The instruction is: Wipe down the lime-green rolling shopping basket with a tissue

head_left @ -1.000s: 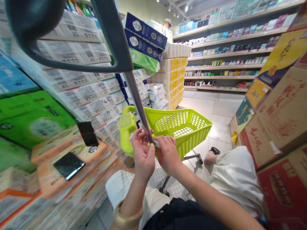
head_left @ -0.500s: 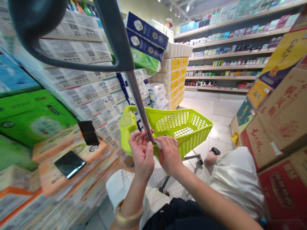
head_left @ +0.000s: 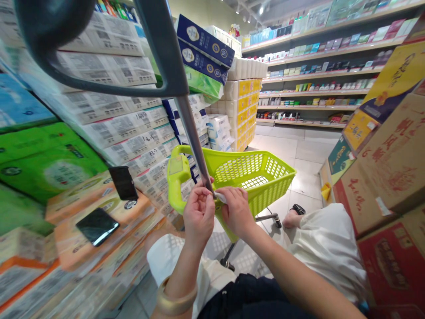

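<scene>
My left hand (head_left: pixel 198 216) and my right hand (head_left: pixel 236 211) meet at the lower end of a grey metal rod (head_left: pixel 193 139) that slants up to a large dark handle (head_left: pixel 99 48) near the camera. Both hands are closed in pinches around the rod's tip. A small white piece (head_left: pixel 221 197) shows between my right fingers at that tip; what it is I cannot make out. Just behind my hands stands a lime-green shopping trolley (head_left: pixel 252 175) with an empty basket. I sit low, with white trousers (head_left: pixel 327 248) and a sandalled foot (head_left: pixel 294 215) stretched out on the tiled floor.
Stacked tissue and paper packs (head_left: pixel 129 133) wall the left side. Two black phones (head_left: pixel 97 226) (head_left: pixel 123 182) lie on orange packs there. Cardboard cartons (head_left: pixel 392 159) rise on the right. Stocked shelves (head_left: pixel 315 66) line the back, with open tiled aisle (head_left: pixel 299 150) beyond the trolley.
My left hand's fingers have closed tighter round the rod's tip and both hands have shifted slightly right. The trolley and the packs stay put.
</scene>
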`<state>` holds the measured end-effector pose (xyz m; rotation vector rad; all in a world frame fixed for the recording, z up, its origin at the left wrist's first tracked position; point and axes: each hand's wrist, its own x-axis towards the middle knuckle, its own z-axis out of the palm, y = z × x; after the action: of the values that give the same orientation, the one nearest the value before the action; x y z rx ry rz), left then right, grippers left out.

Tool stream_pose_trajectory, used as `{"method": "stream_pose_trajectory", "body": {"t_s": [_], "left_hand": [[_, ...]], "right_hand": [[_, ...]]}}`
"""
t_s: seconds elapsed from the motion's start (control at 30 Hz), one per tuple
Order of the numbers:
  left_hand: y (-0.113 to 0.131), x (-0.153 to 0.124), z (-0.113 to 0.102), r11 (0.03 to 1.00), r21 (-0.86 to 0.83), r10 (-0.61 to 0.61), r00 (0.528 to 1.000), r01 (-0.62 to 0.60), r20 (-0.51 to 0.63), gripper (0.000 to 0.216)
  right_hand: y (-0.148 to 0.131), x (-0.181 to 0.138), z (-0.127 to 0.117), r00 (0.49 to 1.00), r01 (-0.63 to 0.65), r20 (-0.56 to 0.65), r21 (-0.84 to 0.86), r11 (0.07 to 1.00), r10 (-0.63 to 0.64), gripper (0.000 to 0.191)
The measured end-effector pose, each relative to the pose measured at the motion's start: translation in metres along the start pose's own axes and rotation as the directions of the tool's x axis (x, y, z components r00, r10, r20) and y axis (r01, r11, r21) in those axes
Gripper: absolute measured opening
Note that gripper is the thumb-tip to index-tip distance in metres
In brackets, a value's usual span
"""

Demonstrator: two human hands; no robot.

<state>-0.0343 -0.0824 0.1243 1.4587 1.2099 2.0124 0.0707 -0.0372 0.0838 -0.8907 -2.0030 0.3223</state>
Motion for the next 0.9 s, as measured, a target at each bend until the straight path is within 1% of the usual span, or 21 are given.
{"method": "stream_pose_trajectory", "body": {"t_s": [0.1, 0.17, 0.3, 0.4, 0.47, 0.53, 0.6, 0.67, 0.8, 0.83, 0.9], "left_hand": [[-0.004, -0.001, 0.0, 1.0, 0.004, -0.008, 1.0, 0.008, 0.0, 0.014], [-0.005, -0.001, 0.0, 1.0, 0.028, -0.005, 1.0, 0.005, 0.007, 0.014], [-0.005, -0.001, -0.002, 0.996, 0.079, 0.046, 0.998, -0.049, 0.043, 0.015], [-0.002, 0.0, -0.003, 0.993, 0.085, 0.073, 0.995, -0.079, 0.069, 0.008], [0.002, 0.0, -0.005, 0.988, 0.115, 0.088, 0.991, -0.099, 0.097, 0.004], [0.007, 0.0, -0.006, 0.981, 0.156, 0.096, 0.987, -0.116, 0.133, 0.013], [0.012, 0.001, -0.008, 0.98, 0.163, 0.086, 0.984, -0.112, 0.156, 0.021], [0.015, 0.001, -0.009, 0.984, 0.15, 0.067, 0.984, -0.092, 0.164, 0.023], [0.015, 0.003, -0.011, 0.983, 0.16, 0.061, 0.981, -0.092, 0.185, 0.019], [0.014, 0.003, -0.011, 0.981, 0.167, 0.067, 0.98, -0.099, 0.19, 0.017], [0.01, 0.005, -0.011, 0.978, 0.179, 0.075, 0.979, -0.109, 0.19, 0.015]], "right_hand": [[0.013, 0.001, -0.003, 0.997, -0.079, -0.024, -0.019, 0.997, 0.078, 0.04], [0.012, 0.001, -0.001, 0.994, -0.101, -0.05, -0.021, 0.995, 0.1, 0.037], [-0.004, 0.001, 0.007, 0.998, 0.007, -0.062, 0.004, 1.0, -0.007, 0.031], [-0.004, 0.001, 0.008, 0.998, 0.045, -0.039, 0.016, 0.999, -0.044, 0.032], [0.007, 0.001, 0.004, 0.999, 0.007, -0.035, 0.006, 1.0, -0.007, 0.036], [0.016, 0.001, 0.001, 0.996, -0.068, -0.059, -0.018, 0.998, 0.066, 0.037], [0.017, 0.0, 0.0, 0.99, -0.12, -0.08, -0.028, 0.992, 0.118, 0.037], [0.01, 0.0, 0.003, 0.993, -0.096, -0.075, -0.014, 0.995, 0.095, 0.037], [-0.004, 0.0, 0.008, 0.999, 0.029, -0.044, 0.023, 0.999, -0.028, 0.041], [-0.003, 0.0, 0.007, 0.999, 0.037, -0.038, 0.025, 0.999, -0.036, 0.042], [0.004, -0.001, 0.005, 0.999, 0.01, -0.04, 0.022, 1.0, -0.009, 0.043]]}}
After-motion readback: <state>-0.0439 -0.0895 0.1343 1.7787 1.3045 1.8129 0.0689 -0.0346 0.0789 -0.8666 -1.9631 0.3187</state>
